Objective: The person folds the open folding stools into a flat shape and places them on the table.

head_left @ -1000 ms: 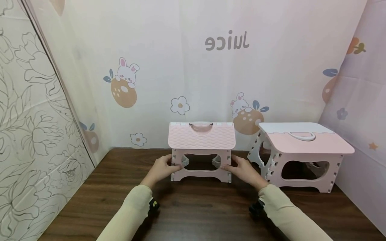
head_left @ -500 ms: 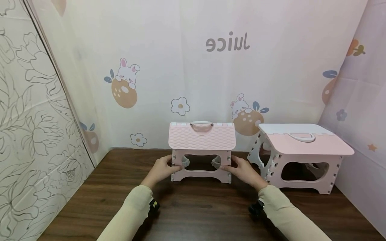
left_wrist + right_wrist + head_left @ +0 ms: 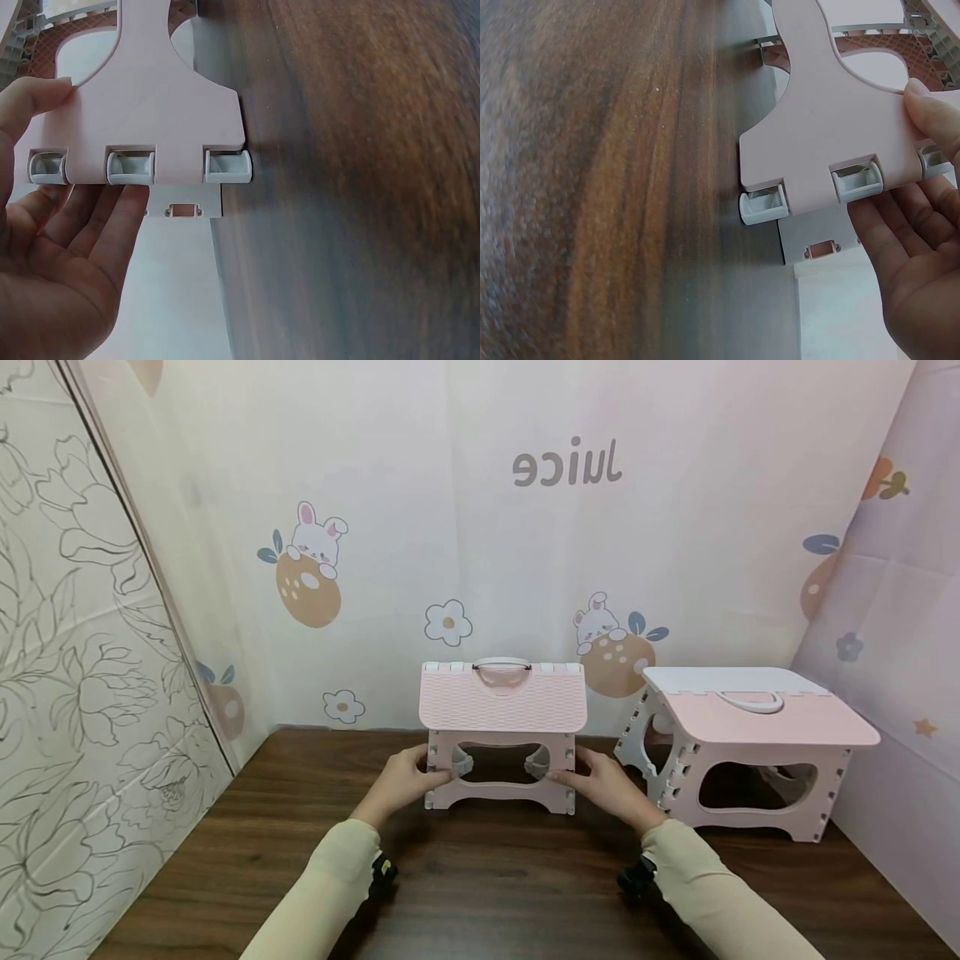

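A small pink folding step stool (image 3: 465, 706) stands on the table, its textured top panel sloping down toward me and its pale carry handle (image 3: 501, 661) at the upper edge. My left hand (image 3: 397, 785) grips the left side of its front leg panel, and my right hand (image 3: 609, 787) grips the right side. In the left wrist view the thumb presses the pink panel (image 3: 142, 112) near the oval cutout while the fingers curl behind the hinged edge. The right wrist view gives a mirrored grip on the panel (image 3: 802, 142). Behind it, much of the stool is hidden.
A larger pink and white folding stool (image 3: 772, 722) stands unfolded to the right, near the right-hand curtain. Printed cloth (image 3: 390, 543) hangs behind the brown wooden table (image 3: 495, 877). A flower-patterned panel (image 3: 82, 693) borders the left side.
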The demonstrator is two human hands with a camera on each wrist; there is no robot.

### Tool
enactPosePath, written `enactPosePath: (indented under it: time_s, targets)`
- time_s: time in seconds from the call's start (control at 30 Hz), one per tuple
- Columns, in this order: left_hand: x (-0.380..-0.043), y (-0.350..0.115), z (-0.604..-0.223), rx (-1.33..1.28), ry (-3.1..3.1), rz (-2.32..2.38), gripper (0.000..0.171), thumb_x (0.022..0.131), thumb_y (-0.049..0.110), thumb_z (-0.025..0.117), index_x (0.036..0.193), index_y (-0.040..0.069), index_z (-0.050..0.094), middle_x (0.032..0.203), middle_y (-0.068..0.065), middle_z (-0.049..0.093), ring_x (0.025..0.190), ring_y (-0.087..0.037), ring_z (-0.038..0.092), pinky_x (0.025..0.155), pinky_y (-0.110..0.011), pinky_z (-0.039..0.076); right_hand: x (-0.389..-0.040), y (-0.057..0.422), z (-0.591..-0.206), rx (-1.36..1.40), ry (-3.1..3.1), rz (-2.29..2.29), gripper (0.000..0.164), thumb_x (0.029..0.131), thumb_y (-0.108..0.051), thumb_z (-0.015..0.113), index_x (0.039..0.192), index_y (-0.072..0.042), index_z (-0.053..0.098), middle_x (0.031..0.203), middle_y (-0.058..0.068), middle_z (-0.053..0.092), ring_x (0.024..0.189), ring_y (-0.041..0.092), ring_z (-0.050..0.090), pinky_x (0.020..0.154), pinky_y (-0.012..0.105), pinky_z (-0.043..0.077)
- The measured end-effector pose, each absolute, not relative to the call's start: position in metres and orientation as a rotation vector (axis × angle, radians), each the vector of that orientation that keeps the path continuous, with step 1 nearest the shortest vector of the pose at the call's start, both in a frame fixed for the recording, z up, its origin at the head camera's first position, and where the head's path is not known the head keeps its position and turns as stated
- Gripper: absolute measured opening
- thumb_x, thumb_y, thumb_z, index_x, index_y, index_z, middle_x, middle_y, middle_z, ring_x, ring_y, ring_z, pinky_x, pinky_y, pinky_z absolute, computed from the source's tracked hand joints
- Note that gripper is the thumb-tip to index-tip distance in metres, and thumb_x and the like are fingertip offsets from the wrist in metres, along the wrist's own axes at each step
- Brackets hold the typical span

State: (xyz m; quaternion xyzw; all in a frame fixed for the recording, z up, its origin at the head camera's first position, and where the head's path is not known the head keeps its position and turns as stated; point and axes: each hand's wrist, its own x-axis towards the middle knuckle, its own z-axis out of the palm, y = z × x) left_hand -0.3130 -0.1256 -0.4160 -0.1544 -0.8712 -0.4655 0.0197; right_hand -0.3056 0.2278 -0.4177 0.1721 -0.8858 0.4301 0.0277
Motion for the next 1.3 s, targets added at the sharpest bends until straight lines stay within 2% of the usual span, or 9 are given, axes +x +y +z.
enactPosePath:
  time_s: [0.37, 0.9, 1.3]
  targets:
    - [-0.3123, -0.1221, -0.4140, -0.457, -2.695, -1.446, 0.040, 0.087, 0.032, 0.078, 0.120, 0.010, 0.070, 0.100, -0.002, 0.072, 0.083, -0.016, 0.064, 0.072, -0.037, 0.055, -0.3045, 0.2278, -0.4169, 0.537, -2.730, 1.366, 0.070, 0.093, -0.045, 0.071, 0.143, 0.000, 0.050, 0.120, 0.012, 0.067, 0.099, 0.019, 0.066, 0.081, 0.039, 0.053]
    - [-0.3122, -0.1216, -0.4140, -0.458, -2.707, -1.437, 0.036, 0.088, 0.030, 0.077, 0.117, 0.010, 0.071, 0.098, -0.001, 0.071, 0.081, -0.016, 0.064, 0.071, -0.035, 0.054, -0.3058, 0.2279, -0.4177, 0.538, -2.721, 1.356, 0.069, 0.093, -0.044, 0.071, 0.141, 0.001, 0.051, 0.122, 0.013, 0.067, 0.102, 0.021, 0.066, 0.085, 0.040, 0.053]
    - [-0.3120, -0.1205, -0.4131, -0.457, -2.709, -1.437, 0.032, 0.088, 0.027, 0.076, 0.115, 0.009, 0.071, 0.096, -0.001, 0.071, 0.081, -0.016, 0.063, 0.071, -0.035, 0.053, -0.3070, 0.2285, -0.4184, 0.570, -2.717, 1.380, 0.070, 0.094, -0.042, 0.070, 0.143, 0.004, 0.049, 0.121, 0.015, 0.067, 0.101, 0.021, 0.066, 0.080, 0.037, 0.054]
